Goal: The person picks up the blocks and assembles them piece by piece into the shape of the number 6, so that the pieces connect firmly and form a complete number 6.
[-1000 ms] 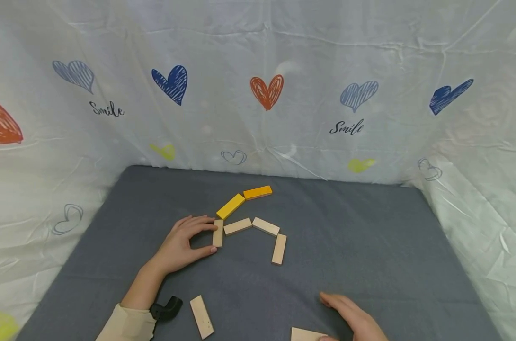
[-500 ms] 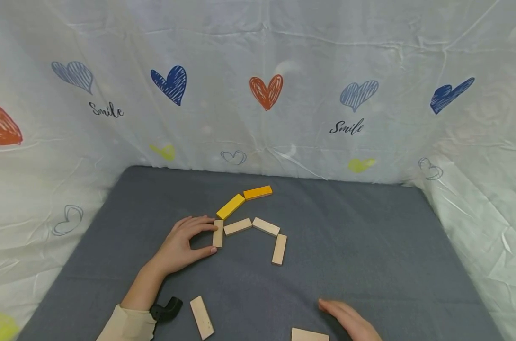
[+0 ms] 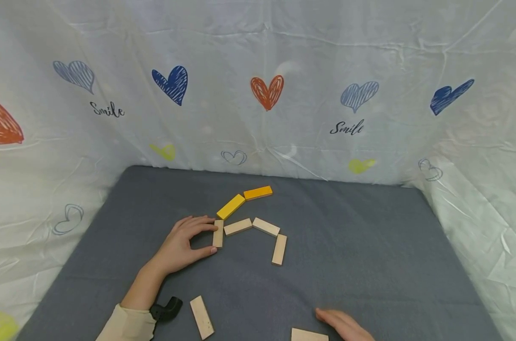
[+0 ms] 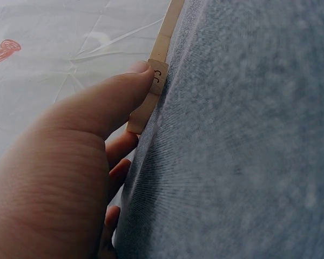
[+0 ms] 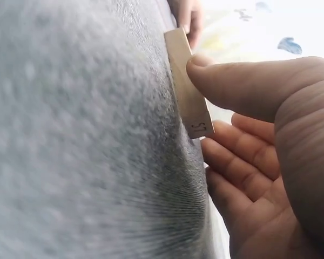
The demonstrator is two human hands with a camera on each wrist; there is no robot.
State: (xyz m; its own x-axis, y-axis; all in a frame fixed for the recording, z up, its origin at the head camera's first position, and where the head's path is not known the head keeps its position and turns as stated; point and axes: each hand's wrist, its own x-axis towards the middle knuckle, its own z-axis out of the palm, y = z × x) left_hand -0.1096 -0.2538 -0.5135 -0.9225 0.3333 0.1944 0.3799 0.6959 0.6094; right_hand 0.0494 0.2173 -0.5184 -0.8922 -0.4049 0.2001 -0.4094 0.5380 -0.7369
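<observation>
My left hand (image 3: 185, 244) pinches a plain wooden block (image 3: 217, 234), with the thumb at its near end and fingertips at its far end. The thumb (image 4: 119, 97) sits on the block's numbered end in the left wrist view. Two more plain blocks continue an arch rightward from it, a tilted block (image 3: 237, 227) and another (image 3: 266, 226), ending at a block (image 3: 279, 250). My right hand (image 3: 345, 325) is beside a loose plain block (image 3: 310, 335) at the front edge of view. In the right wrist view its thumb overlaps that block (image 5: 188, 86), fingers loosely extended.
A yellow block (image 3: 230, 206) and an orange block (image 3: 258, 192) lie end to end behind the arch. Another plain block (image 3: 201, 317) lies near the left forearm. Grey cloth (image 3: 369, 237) covers the table, and a white curtain (image 3: 300, 132) with printed hearts hangs behind.
My right hand has drawn slightly left and toward me, and its thumb has gone out of the head view. The left hand and the blocks have stayed in place.
</observation>
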